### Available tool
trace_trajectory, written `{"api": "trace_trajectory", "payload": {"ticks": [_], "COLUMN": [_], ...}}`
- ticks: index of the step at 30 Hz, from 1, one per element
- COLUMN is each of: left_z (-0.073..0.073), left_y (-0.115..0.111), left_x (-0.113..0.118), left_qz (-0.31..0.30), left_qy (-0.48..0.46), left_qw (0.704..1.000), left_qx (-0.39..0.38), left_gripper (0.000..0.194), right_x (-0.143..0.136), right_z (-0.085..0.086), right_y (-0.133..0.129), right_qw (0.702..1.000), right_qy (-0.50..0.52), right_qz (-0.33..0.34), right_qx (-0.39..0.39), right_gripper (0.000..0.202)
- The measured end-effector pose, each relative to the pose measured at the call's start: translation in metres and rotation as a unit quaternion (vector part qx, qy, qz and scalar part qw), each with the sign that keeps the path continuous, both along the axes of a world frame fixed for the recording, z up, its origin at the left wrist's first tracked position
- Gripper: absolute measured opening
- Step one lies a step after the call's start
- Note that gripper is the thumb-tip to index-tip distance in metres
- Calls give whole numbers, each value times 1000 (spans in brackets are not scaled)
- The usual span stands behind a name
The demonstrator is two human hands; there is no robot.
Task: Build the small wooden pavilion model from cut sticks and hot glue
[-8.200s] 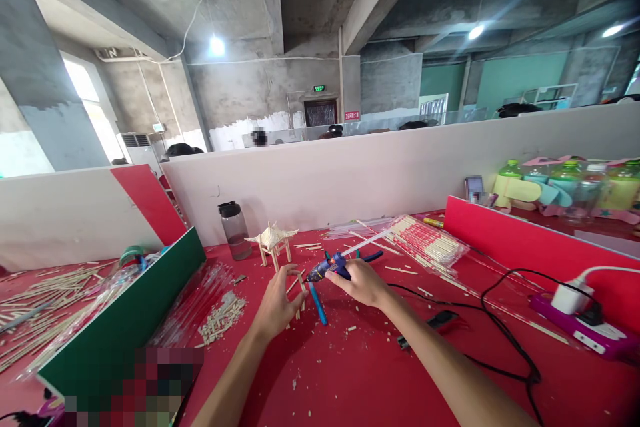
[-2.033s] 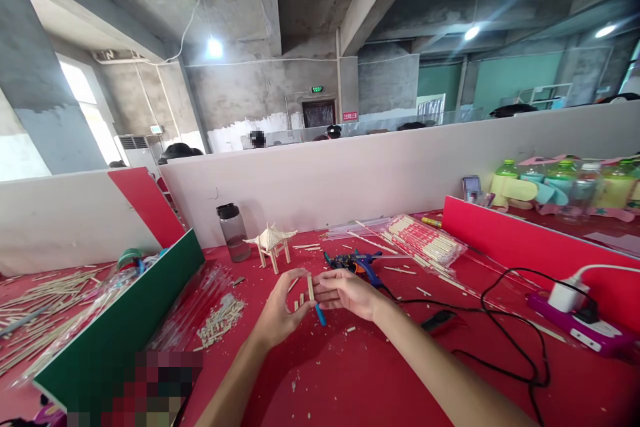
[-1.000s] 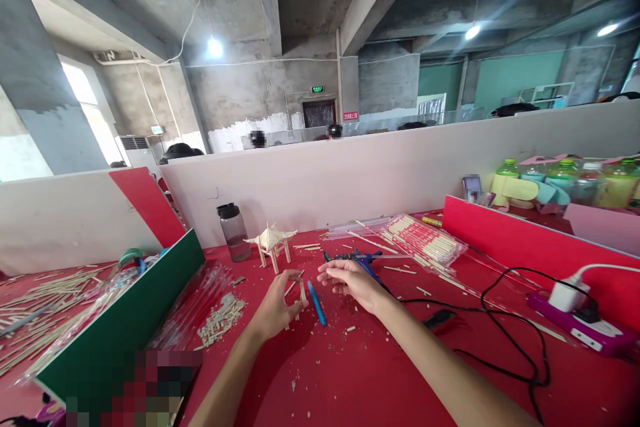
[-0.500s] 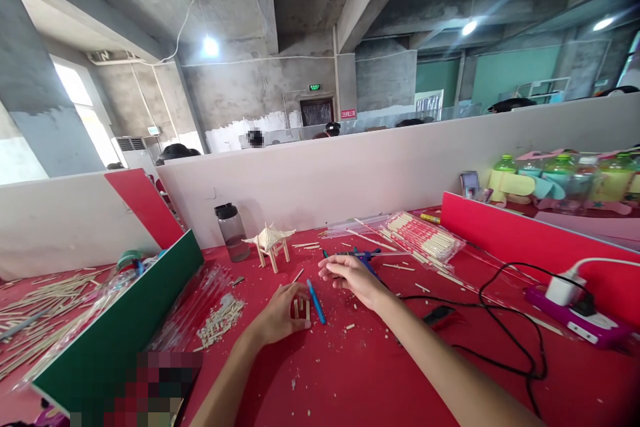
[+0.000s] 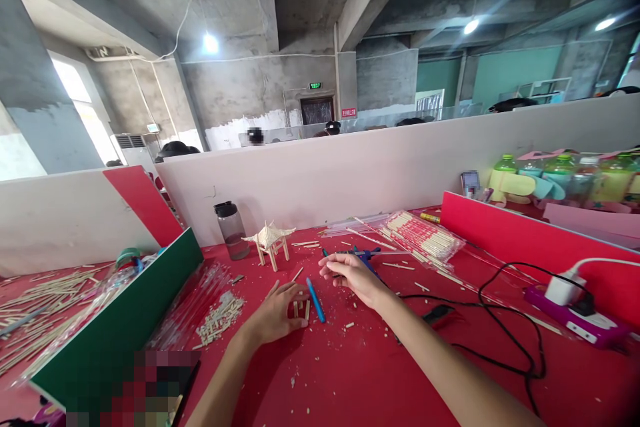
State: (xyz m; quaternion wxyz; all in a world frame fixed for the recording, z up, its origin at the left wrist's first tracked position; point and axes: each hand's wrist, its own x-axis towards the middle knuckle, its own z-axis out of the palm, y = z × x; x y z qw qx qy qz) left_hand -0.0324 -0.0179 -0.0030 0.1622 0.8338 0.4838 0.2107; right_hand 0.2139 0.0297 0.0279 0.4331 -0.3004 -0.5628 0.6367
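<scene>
My left hand (image 5: 277,312) rests low over the red tabletop, its thumb and fingers curved around a small frame of short wooden sticks (image 5: 301,310). The fingers partly hide that frame. A blue pen-like stick (image 5: 316,301) lies just right of it. My right hand (image 5: 353,275) hovers above the table, fingers loosely bent and apart from the thumb, with nothing seen in it. Behind it is a blue glue gun (image 5: 369,256), partly covered by the hand. Beyond my left hand stands a little wooden-stick pavilion (image 5: 271,240) with a peaked roof on legs.
Cut stick bits (image 5: 220,320) lie piled left, beside a green divider (image 5: 125,313). A dark-lidded bottle (image 5: 233,233) stands at the back. Bundled sticks (image 5: 425,235) lie back right. Black cables (image 5: 537,340) run to a purple power strip (image 5: 580,320). Scraps dot the red table (image 5: 350,380).
Both hands stay almost where they were. The left fingers shift very slightly around the stick frame; the view tilts a touch.
</scene>
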Motion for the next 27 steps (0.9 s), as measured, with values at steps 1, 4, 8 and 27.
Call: {"api": "trace_trajectory", "payload": {"ticks": [1,4,8,27], "left_z": [0,2,6,-3], "left_y": [0,-1,-2,-2], "left_x": [0,0,2,9], "left_qz": [-4,-4,-3,-23], "left_qy": [5,17,10,9], "left_qw": [1000,1000,1000,999], "left_qx": [0,-1,2,28], "left_gripper": [56,54,57,61], "right_x": [0,-2,-7,-7], "right_z": [-1,-6,-13,-17], "right_y": [1,3,0,-15], "right_qw": [1000,998,958,776], "right_qy": [-5,-51,-203,-508], "right_qz": [0,5,-2,3], "right_qx": [5,47,202,373], "right_gripper": [31,28,21,14]}}
